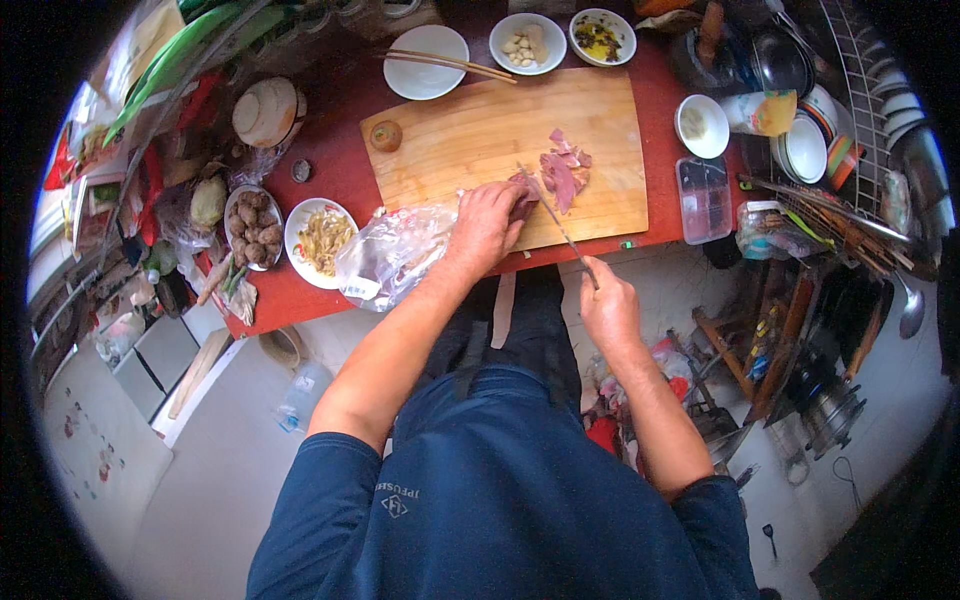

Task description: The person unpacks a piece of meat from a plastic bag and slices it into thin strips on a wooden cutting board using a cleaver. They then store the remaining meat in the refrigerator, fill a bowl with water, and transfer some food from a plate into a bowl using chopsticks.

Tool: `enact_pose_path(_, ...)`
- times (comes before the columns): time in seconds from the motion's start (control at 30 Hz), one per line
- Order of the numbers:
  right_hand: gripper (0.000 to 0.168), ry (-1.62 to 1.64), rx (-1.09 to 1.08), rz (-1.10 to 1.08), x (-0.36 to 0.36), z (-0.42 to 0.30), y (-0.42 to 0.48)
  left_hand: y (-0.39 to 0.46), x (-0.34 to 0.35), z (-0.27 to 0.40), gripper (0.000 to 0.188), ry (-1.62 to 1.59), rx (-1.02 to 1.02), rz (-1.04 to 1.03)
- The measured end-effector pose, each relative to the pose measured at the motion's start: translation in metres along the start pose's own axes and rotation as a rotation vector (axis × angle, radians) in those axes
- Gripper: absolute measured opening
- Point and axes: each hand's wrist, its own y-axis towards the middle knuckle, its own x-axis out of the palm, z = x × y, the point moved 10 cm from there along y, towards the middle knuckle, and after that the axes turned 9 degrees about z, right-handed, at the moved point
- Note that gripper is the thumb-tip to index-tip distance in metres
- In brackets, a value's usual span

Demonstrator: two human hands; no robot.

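On a wooden cutting board (480, 120) my left hand (487, 221) presses down a piece of raw meat (527, 184) with bent fingers. The handle of a kitchen knife (556, 217) is in my right hand (611, 300), over the board's near edge. Its blade points away from me and touches the meat beside my left fingertips. Cut slices of raw meat (562, 172) lie just right of the blade. A clear plastic bag (397, 251) rests left of my left hand, partly on the board. Near the board's far left corner sits a small round brown item (386, 136).
Behind the board stand a white bowl (426, 79) with chopsticks across it, a bowl of garlic cloves (527, 45) and a bowl with yellow oil (602, 37). Left are shredded food (322, 240) and a bowl of small brown tubers (253, 229). A plastic container (703, 201) lies right.
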Motion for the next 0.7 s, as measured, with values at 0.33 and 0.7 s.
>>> enact_pose_path(0.33,0.024,0.005,0.059,-0.039,0.010,-0.004,0.001,0.002,0.002,0.000,0.050,0.050,-0.018,-0.038)
enact_pose_path(0.7,0.029,-0.043,0.043,-0.064,0.016,-0.003,0.003,0.003,0.001,0.003,0.048,0.083,0.003,-0.015)
